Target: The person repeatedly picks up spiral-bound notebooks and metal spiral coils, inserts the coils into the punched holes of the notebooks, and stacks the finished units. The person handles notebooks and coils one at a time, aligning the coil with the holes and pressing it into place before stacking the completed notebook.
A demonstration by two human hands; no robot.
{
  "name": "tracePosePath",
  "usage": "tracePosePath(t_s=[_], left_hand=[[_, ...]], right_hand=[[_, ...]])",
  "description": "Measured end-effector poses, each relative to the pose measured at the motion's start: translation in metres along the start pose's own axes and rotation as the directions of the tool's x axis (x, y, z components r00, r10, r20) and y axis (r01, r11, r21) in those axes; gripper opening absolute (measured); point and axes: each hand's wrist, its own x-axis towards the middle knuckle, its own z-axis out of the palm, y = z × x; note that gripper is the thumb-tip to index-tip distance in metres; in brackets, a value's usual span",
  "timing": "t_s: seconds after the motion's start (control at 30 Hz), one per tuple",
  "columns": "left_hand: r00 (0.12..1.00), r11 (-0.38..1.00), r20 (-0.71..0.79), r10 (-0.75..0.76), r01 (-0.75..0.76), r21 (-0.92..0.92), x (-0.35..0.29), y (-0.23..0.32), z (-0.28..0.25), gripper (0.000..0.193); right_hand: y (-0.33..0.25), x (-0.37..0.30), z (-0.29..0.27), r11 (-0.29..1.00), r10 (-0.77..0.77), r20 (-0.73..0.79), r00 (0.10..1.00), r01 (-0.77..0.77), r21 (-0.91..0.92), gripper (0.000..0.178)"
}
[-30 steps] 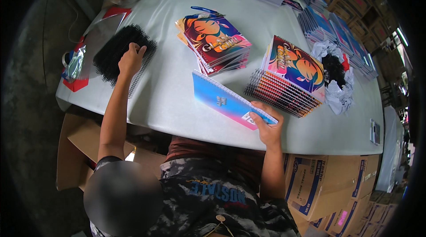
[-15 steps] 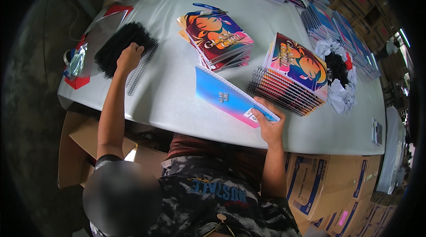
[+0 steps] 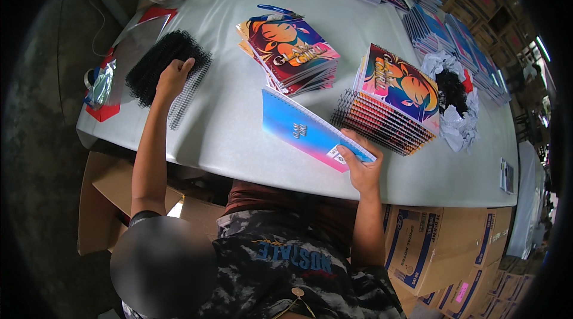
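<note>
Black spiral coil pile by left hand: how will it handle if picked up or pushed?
The black spiral coil pile is probably light for its bulk: mostly thin, open loops. It may snag or shift as a clump, since its rows lie close together. It likely flexes too, the strands being long and slender.

Notebook (image 3: 309,137) — blue fading to pink, row of holes along its upper long edge; held at a slant. Spiral coils (image 3: 156,67) — black, massed together, left of the notebook.
</note>
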Motion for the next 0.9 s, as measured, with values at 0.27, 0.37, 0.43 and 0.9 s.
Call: tracePosePath(t_s=[0.27,0.37,0.43,0.9], left_hand=[[0.988,0.999,-0.147,0.037,-0.036,0.008,-0.006,-0.003,0.003,0.044],[0.997,0.998,-0.044,0.069,-0.069,0.01,-0.002,-0.012,-0.005,0.044],[0.994,0.995,0.057,-0.09,0.087,0.049,-0.009,0.008,-0.01,0.044],[0.949,0.963,-0.184,0.256,-0.267,-0.036,-0.012,-0.013,0.001,0.029]], right_hand=[[0.0,0.0,0.001,1.0,0.004,-0.002,1.0,-0.004,0.011,0.028],[0.0,0.0,0.002,1.0,0.015,0.006,1.0,-0.015,0.014,0.028],[-0.001,-0.001,0.0,1.0,0.005,0.004,1.0,-0.005,0.001,0.028],[-0.002,-0.002,0.002,1.0,0.024,0.003,1.0,-0.024,0.01,0.027]])
